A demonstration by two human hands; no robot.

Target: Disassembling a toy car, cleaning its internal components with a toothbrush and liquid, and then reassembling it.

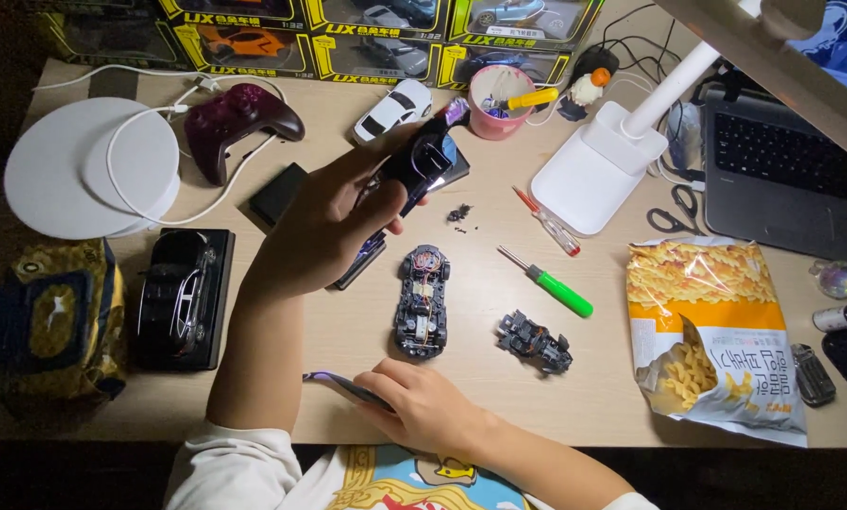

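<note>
- At nine o'clock a black model car (180, 295) sits on its dark display base, well apart from the hands.
- The left hand (324, 222) is raised over the surface (282, 378), fingers curled around a dark car body shell (423, 162) with a purple tinge, turned so its underside shows.
- The right hand (422, 408), at six o'clock, rests near the surface's edge and pinches a thin purple strip (334, 385); what kind of part it is cannot be told.
- The stripped chassis (423, 300) lies flat at the centre, wheels on, inner works exposed and dark.
- At twelve o'clock of the chassis a small heap of screws (460, 212) lies loose; a sweep of the forearm could probably scatter them.
- At three o'clock a small dark car part (535, 341) lies below a green-handled screwdriver (548, 282), which might roll if nudged.
- The raised shell, held one-handed, could slip and drop onto the chassis.
</note>
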